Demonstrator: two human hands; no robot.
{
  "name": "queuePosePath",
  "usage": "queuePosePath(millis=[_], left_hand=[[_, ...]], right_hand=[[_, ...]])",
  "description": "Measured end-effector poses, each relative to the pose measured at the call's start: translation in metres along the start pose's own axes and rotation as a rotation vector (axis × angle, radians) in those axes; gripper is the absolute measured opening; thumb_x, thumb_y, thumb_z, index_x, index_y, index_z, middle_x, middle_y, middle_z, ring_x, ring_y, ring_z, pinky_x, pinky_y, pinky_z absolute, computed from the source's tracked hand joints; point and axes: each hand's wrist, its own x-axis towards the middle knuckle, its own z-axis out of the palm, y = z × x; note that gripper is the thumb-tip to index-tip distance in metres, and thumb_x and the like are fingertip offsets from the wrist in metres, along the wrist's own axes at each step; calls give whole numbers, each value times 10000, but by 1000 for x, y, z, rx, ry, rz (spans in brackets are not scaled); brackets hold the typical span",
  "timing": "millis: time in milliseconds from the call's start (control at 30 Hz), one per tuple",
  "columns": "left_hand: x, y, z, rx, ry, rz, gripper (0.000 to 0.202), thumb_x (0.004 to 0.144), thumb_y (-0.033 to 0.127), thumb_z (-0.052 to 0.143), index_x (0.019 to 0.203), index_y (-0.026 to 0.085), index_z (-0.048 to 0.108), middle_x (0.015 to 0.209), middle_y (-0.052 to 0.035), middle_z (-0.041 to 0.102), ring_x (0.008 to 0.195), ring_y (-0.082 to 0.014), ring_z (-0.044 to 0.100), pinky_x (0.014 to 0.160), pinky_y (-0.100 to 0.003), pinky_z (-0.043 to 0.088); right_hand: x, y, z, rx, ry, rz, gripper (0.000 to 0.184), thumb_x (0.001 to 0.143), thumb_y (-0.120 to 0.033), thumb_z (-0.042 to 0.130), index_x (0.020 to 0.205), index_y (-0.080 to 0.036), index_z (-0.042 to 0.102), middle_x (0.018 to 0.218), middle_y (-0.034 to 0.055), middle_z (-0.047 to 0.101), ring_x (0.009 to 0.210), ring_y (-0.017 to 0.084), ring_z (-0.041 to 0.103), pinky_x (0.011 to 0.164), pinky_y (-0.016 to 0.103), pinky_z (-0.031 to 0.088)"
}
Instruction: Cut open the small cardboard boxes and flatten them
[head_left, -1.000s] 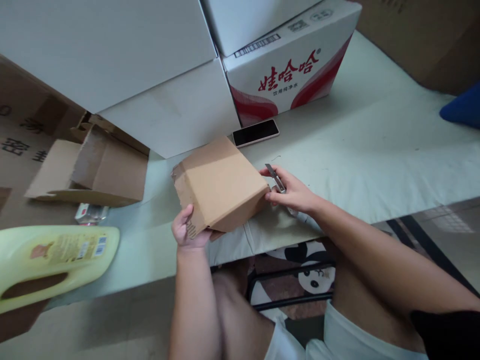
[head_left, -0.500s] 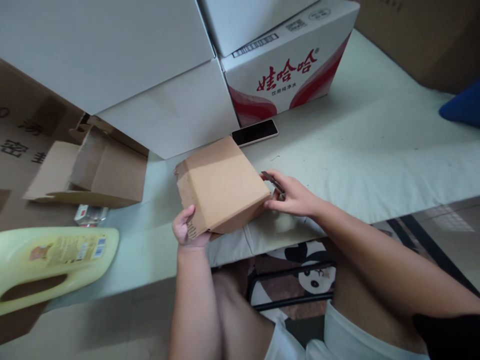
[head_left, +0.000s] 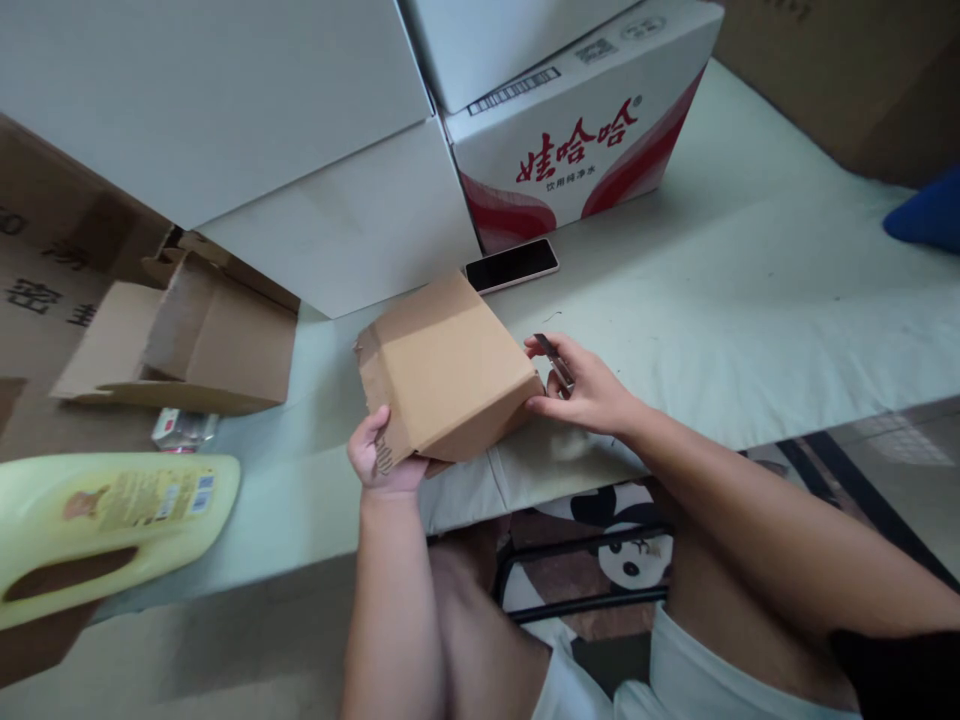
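A small brown cardboard box rests tilted at the near edge of the pale green table. My left hand grips its near left corner from below, fingers curled round the torn flap. At the box's right side, my right hand is closed on a small metal utility knife, whose tip points away from me. The fingertips touch the box's right edge.
A black phone lies just behind the box. Large white cartons and a red-printed white carton stand at the back. An opened brown box lies left, a yellow-green jug at the near left, something blue far right.
The knife in my right hand dipped lower against the box's right side, then came back up a little. The box and my left hand shifted slightly right.
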Motion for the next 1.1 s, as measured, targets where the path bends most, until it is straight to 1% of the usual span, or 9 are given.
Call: queuePosePath(millis=[67,200,300,433,567,700,800,900,1100], left_hand=[[1,0,-1,8,-19,27,355,775,222,536,1086,159,695,804,-66,757,787,-233,732,768,-347,586],[0,-1,-1,31,-18,17,406,734,182,537,1113,169,682,799,-63,758,751,-228,733,716,-334,595],[-2,-2,1,41,-43,17,453,730,168,522,1161,157,661,848,-72,765,793,-237,733,746,-361,602],[0,-2,1,32,-53,26,440,738,147,512,1149,164,668,864,-68,767,815,-230,733,767,-357,604],[4,-3,0,6,-41,37,356,742,136,540,1061,162,698,846,-62,763,815,-221,730,780,-345,600],[5,-3,1,29,-52,42,343,743,153,560,1056,146,700,883,-74,763,851,-226,725,833,-359,584],[3,-4,3,32,-58,53,354,754,169,553,1081,160,690,896,-68,765,886,-230,723,871,-364,572],[-2,-7,8,21,-85,102,370,744,203,573,1098,190,681,942,-57,766,944,-233,715,865,-354,572],[-6,-12,12,118,-62,122,350,660,220,694,1004,159,721,990,-76,763,989,-242,698,874,-340,569]], right_hand=[[1,-1,0,-28,-15,37,588,754,-420,702,1262,-258,455,1253,98,615,504,84,505,508,308,472],[2,-1,-2,-247,-44,39,581,747,-397,685,1268,-234,484,1188,95,674,533,126,550,583,347,491],[2,0,-1,-405,-47,15,567,769,-409,655,1285,-229,504,1098,87,712,610,184,606,629,368,486],[1,-4,1,-495,-33,54,573,792,-425,625,1310,-211,508,1003,80,727,735,249,662,646,374,473],[1,-9,2,-587,-3,124,573,800,-459,617,1304,-209,510,1015,85,734,730,261,669,633,381,454],[2,-8,3,-680,30,147,578,814,-513,592,1302,-212,511,1085,107,729,801,298,677,633,391,446],[1,-6,2,-684,40,162,586,820,-521,581,1310,-209,505,1117,114,719,831,304,676,649,393,449],[1,-5,2,-628,41,194,583,817,-491,580,1317,-203,494,1110,111,716,755,266,663,670,391,453],[3,-8,2,-491,20,197,563,826,-407,543,1328,-164,466,1032,100,697,680,210,619,669,365,449]])
